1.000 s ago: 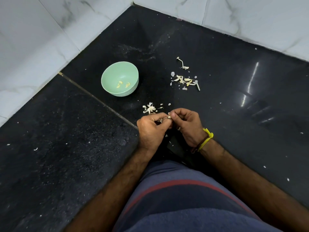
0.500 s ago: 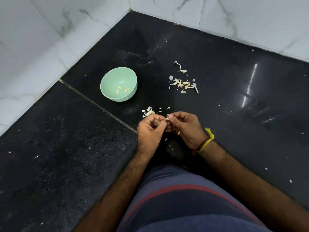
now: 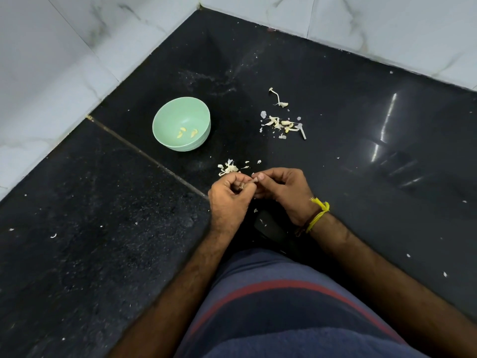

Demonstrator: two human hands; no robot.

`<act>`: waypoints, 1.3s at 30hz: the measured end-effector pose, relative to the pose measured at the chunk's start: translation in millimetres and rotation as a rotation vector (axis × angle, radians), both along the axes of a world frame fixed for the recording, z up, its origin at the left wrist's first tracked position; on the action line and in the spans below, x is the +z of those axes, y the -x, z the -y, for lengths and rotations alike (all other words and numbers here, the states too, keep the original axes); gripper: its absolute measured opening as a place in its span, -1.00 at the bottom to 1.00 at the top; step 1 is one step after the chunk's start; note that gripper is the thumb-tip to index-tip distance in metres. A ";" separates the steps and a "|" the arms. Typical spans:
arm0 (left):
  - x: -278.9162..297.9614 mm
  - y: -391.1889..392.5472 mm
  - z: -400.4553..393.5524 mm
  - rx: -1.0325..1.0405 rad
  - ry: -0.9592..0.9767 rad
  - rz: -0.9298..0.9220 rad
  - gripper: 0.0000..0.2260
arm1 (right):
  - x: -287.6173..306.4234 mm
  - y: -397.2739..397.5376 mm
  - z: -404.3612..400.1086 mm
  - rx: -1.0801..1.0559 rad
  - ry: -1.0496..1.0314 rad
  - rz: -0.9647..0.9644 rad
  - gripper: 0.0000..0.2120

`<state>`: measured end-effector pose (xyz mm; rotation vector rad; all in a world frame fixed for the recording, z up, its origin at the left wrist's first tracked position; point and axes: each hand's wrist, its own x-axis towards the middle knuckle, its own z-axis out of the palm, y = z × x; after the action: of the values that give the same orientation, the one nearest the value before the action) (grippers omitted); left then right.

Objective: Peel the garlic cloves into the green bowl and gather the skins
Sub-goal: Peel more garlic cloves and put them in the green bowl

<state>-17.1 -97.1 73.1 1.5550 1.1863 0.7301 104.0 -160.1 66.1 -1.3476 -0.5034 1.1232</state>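
Note:
My left hand (image 3: pixel 228 200) and my right hand (image 3: pixel 282 193) meet at the fingertips over the black floor, both pinched on one small garlic clove (image 3: pixel 254 180) that is mostly hidden by the fingers. The green bowl (image 3: pixel 165 117) stands up and to the left of my hands, with three peeled cloves (image 3: pixel 186 132) at its bottom. A small heap of skins (image 3: pixel 228 168) lies just beyond my left hand. A second scatter of cloves and skins (image 3: pixel 282 124) lies farther off to the right, with a dry stem (image 3: pixel 278 98) behind it.
The black granite floor (image 3: pixel 103 228) has a seam running diagonally toward my hands. White marble walls (image 3: pixel 51 60) close the corner at left and back. My right wrist wears a yellow thread (image 3: pixel 318 214). My blue shorts with a red stripe (image 3: pixel 284 306) fill the bottom.
My hands have stayed together on the clove, the fingers shifting a little as they work at it. The view has shifted slightly; bowl and skin heaps have not moved.

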 end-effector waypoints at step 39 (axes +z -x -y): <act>-14.1 -0.4 -11.2 -0.057 0.052 0.208 -0.92 | 7.5 -0.4 -2.1 -0.170 -0.012 -0.090 -0.78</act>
<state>-16.7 -85.9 59.0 1.4263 0.9961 0.7967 104.4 -158.0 73.6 -1.2982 -0.3228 1.0339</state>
